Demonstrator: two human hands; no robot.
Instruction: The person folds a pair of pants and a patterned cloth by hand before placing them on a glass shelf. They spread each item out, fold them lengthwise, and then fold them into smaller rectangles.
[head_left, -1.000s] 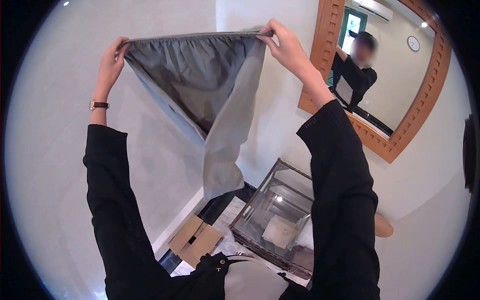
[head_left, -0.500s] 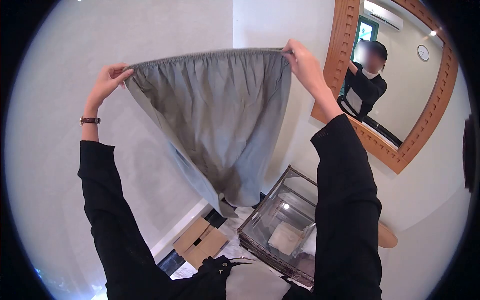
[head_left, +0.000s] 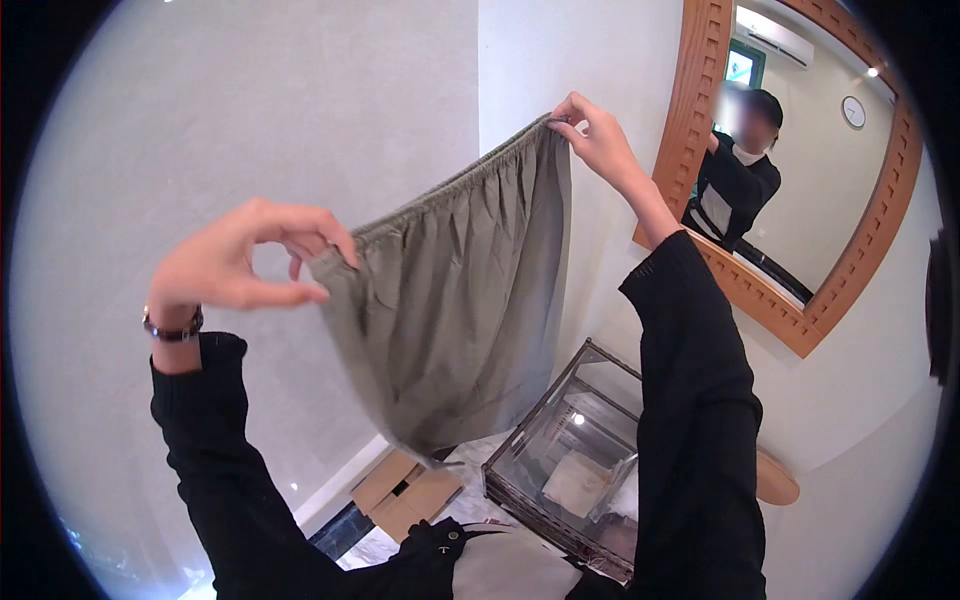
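Note:
A grey-green cloth with a gathered elastic edge (head_left: 450,300) hangs in folds in front of me. At its upper right corner, my right hand (head_left: 600,145) pinches the elastic edge between thumb and fingers. Lower and nearer to me, my left hand (head_left: 235,260) has its fingers bent at the other end of that edge, with the cloth's corner between thumb and fingertips. The left hand is slightly blurred. From the right hand, the elastic edge slopes down to the left, and the cloth's lower end hangs over the floor.
A wood-framed mirror (head_left: 822,310) hangs on the right wall and reflects a person. Below stands a glass-topped case (head_left: 530,440) with folded pale cloth (head_left: 578,484) inside. Flattened cardboard (head_left: 408,498) lies on the floor at the wall's foot. A rounded wooden piece (head_left: 777,478) shows beyond my right sleeve.
My left hand has moved right, down and nearer, bringing its end of the cloth along. The elastic edge has gone from nearly level to sloping. My right hand has dropped slightly.

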